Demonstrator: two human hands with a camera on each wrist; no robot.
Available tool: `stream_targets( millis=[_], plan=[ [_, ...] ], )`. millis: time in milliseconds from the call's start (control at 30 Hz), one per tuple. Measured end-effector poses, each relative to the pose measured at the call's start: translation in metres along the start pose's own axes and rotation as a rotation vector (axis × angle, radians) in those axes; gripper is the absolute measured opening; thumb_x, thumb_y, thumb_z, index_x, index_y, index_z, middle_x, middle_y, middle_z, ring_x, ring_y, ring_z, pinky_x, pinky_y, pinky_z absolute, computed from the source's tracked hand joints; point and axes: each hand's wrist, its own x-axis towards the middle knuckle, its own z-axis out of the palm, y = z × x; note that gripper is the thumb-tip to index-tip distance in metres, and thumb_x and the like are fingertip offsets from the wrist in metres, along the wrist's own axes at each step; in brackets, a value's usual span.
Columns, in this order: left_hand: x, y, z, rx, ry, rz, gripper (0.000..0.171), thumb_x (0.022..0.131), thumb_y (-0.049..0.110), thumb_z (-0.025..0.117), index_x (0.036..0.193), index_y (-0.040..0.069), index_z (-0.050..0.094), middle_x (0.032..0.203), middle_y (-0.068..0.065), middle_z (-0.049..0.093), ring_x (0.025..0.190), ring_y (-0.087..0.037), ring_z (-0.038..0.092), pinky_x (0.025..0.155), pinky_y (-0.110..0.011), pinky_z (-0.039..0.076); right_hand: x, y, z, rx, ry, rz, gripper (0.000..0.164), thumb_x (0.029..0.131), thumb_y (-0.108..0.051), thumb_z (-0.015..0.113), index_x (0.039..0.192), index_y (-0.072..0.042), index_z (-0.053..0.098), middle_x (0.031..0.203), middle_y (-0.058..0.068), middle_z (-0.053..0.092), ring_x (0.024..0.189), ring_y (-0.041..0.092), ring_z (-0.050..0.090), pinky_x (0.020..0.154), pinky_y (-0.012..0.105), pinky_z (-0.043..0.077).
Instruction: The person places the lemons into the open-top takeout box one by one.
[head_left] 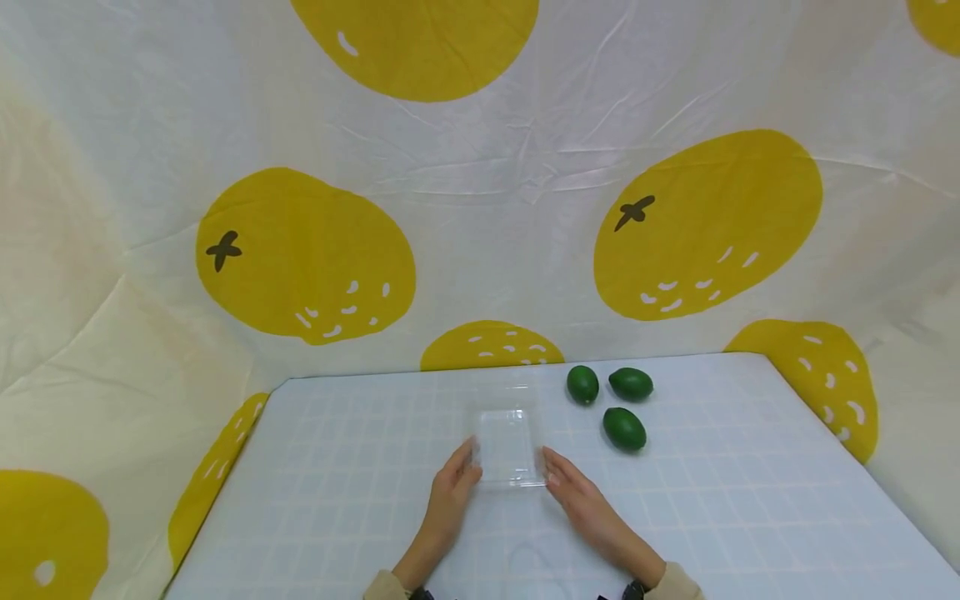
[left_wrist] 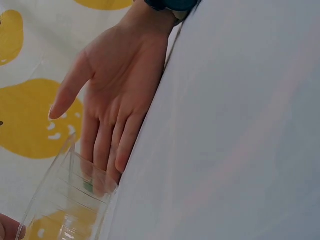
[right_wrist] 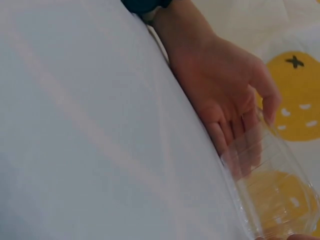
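Note:
A clear plastic box (head_left: 504, 443) sits on the table in the middle of the head view, between both hands. On its left side, my left hand (head_left: 450, 493) lies with straight fingers along the wall. My right hand (head_left: 587, 507) flanks the opposite side, fingers extended near the front corner. In the left wrist view, the left fingers (left_wrist: 102, 145) show through the transparent wall (left_wrist: 82, 175), the thumb held apart from them. Similarly, the right wrist view has the right fingers (right_wrist: 242, 142) behind the clear plastic (right_wrist: 280, 175).
Three dark green, lime-like fruits lie right of the box: one (head_left: 582, 385) and another (head_left: 632, 384) toward the back edge, the third (head_left: 624, 429) closer. Pale checked cloth (head_left: 337, 483) covers the table. A fruit-print curtain (head_left: 495, 208) hangs behind it and at the sides.

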Motion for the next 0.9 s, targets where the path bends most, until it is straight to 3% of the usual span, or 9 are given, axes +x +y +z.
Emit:
stream_targets(
  millis=[167,300,400,533,767,900],
  plan=[
    [-0.0003,-0.0016,0.0001,0.079,0.007,0.027,0.053,0.099,0.009,0.054,0.148,-0.004,0.04,0.154,-0.018,0.038,0.144,-0.031,0.032,0.115,-0.041,0.026,0.0018,-0.0004,0.0005,0.038,-0.011,0.004,0.065,0.105,-0.03,0.046,0.156,0.001,0.02,0.164,0.019,0.013,0.15,0.031,0.008,0.117,0.043,0.014],
    [-0.0002,-0.0043,-0.0009,0.068,-0.01,0.068,0.056,0.099,0.007,0.055,0.15,-0.005,0.034,0.155,-0.021,0.036,0.144,-0.033,0.031,0.114,-0.041,0.027,0.0023,0.0001,0.002,0.079,-0.024,-0.011,0.064,0.105,-0.025,0.045,0.156,0.003,0.018,0.164,0.021,0.01,0.15,0.033,0.005,0.117,0.04,0.012],
    [-0.0008,-0.0054,-0.001,0.046,-0.031,0.104,0.061,0.1,0.007,0.054,0.152,-0.007,0.027,0.155,-0.025,0.034,0.144,-0.036,0.031,0.113,-0.044,0.03,0.0013,0.0011,0.0019,0.094,-0.023,-0.029,0.062,0.106,-0.021,0.044,0.155,0.004,0.018,0.163,0.022,0.01,0.15,0.034,0.004,0.115,0.026,0.02],
    [-0.002,-0.0041,-0.0006,0.049,-0.031,0.122,0.064,0.1,0.008,0.055,0.154,-0.005,0.023,0.153,-0.026,0.036,0.142,-0.039,0.033,0.111,-0.049,0.033,0.0013,0.0024,0.0016,0.098,-0.01,-0.058,0.061,0.105,-0.017,0.044,0.155,0.005,0.017,0.163,0.023,0.01,0.15,0.033,0.005,0.102,0.007,0.027],
    [-0.0033,-0.0054,-0.0012,0.094,-0.038,0.099,0.064,0.103,0.013,0.051,0.156,0.001,0.018,0.155,-0.021,0.035,0.143,-0.036,0.033,0.112,-0.05,0.031,0.0028,0.0048,0.0031,0.107,0.024,-0.089,0.06,0.104,-0.013,0.046,0.153,0.008,0.018,0.161,0.027,0.013,0.149,0.036,0.009,0.102,0.007,0.028],
    [-0.0017,-0.0055,-0.003,0.128,-0.028,0.125,0.062,0.104,0.014,0.048,0.156,0.001,0.019,0.156,-0.02,0.034,0.144,-0.035,0.032,0.112,-0.052,0.03,0.0045,0.0083,0.0028,0.088,0.081,-0.099,0.056,0.104,-0.013,0.048,0.151,0.006,0.025,0.159,0.026,0.022,0.147,0.032,0.021,0.102,0.01,0.033]
  ],
)
